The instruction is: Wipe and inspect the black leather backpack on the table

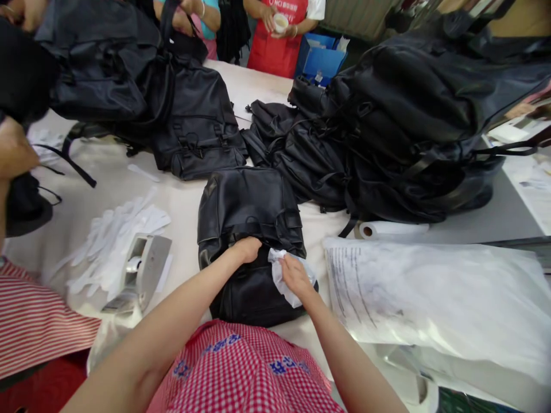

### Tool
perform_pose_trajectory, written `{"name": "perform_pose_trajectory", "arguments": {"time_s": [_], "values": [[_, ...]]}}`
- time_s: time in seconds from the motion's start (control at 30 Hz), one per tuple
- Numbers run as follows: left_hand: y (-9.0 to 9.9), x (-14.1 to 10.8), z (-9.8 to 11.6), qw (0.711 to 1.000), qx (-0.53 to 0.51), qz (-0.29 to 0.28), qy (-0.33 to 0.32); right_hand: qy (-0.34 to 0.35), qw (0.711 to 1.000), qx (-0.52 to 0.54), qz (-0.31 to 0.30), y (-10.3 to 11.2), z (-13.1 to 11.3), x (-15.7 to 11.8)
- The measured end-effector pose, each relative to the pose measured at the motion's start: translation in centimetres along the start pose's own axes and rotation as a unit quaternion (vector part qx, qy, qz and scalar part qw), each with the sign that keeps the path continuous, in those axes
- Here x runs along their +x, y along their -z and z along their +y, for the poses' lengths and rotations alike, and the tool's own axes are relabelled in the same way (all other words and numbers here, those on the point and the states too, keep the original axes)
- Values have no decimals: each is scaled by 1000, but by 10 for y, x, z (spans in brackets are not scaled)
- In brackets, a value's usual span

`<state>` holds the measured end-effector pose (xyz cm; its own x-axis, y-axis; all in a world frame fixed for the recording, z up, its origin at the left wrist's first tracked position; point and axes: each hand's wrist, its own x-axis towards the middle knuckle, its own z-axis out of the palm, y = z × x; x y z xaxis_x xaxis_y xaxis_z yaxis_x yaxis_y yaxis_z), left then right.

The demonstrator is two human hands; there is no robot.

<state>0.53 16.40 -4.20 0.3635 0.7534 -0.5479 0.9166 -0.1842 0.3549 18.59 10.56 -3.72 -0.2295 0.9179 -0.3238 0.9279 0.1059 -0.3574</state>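
Observation:
A black leather-look backpack [253,198] lies flat on the table in front of me, its buckled flap across the middle. My left hand [248,249] is closed at the lower edge of that flap, its fingertips partly hidden against the black material. In my right hand [297,276] is a crumpled white cloth [287,289], thin and slightly see-through, pinched between thumb and fingers. It rests against the right side of the backpack's lower front.
More black backpacks [202,123] lie beyond, with a tall heap of them [413,115] at right. White paper strips [116,241] and a grey tape dispenser [144,269] are at left. A large white plastic bag [430,292] and a roll [394,229] lie right. Co-workers stand around the table.

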Motion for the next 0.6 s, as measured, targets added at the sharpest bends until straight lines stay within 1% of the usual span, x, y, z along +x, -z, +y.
{"name": "perform_pose_trajectory", "arguments": {"time_s": [0.07, 0.13, 0.2, 0.3, 0.37, 0.47, 0.53, 0.6], "values": [[6, 3, 1, 1000, 17, -10, 12, -7, 1000, 9, -7, 5, 2, 7], [5, 0, 7, 999, 38, -4, 31, -6, 1000, 5, -14, 6, 3, 10], [-3, -7, 16, 997, 64, 18, 49, 5, 1000, -9, -25, 5, 5, 7], [-20, -17, 26, 992, 98, 44, 60, 26, 997, -44, -56, -2, 4, -5], [-29, -19, 29, 991, 109, 44, 56, 42, 994, -73, -77, -8, 1, -16], [-36, -18, 29, 992, 114, 41, 29, 60, 987, -113, -94, -14, -6, -29], [-39, -15, 29, 993, 112, 38, 6, 66, 984, -134, -99, -17, -10, -33], [-42, -12, 31, 994, 108, 31, -5, 69, 982, -148, -99, -19, -13, -34]]}}
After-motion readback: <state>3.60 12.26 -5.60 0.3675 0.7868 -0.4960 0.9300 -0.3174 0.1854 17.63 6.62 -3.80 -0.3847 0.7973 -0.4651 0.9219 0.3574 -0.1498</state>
